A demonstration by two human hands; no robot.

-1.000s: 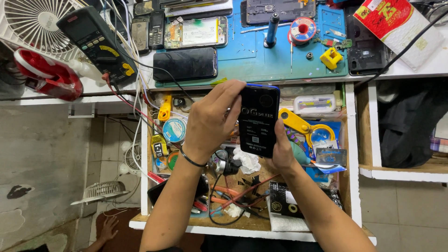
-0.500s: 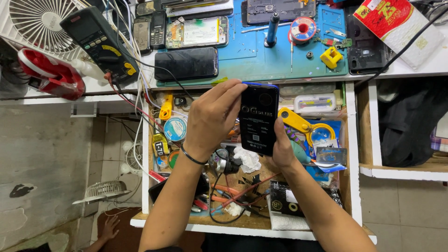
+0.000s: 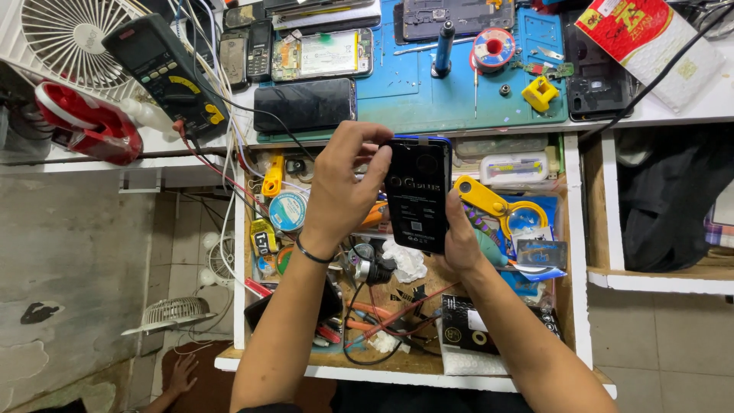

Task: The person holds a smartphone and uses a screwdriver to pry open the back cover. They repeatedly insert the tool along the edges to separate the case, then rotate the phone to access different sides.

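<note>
A black smartphone [image 3: 417, 195] is held upright over an open drawer, its dark back panel toward me. My left hand [image 3: 344, 183] pinches the phone's upper left corner with fingertips at the top edge. My right hand [image 3: 461, 241] supports the phone's lower right side from underneath. A thin dark band circles my left wrist. The phone hides part of the drawer behind it.
The open drawer [image 3: 573, 252] holds tools, tape rolls, cables and yellow pliers. Above it, a blue work mat [image 3: 405, 99] carries phone parts, a solder spool and a yellow block. A multimeter [image 3: 164, 69], a white fan [image 3: 65, 34] and a dark phone [image 3: 304, 105] lie at left.
Both hands and the phone have shifted slightly; my left fingers moved up toward the phone's top corner.
</note>
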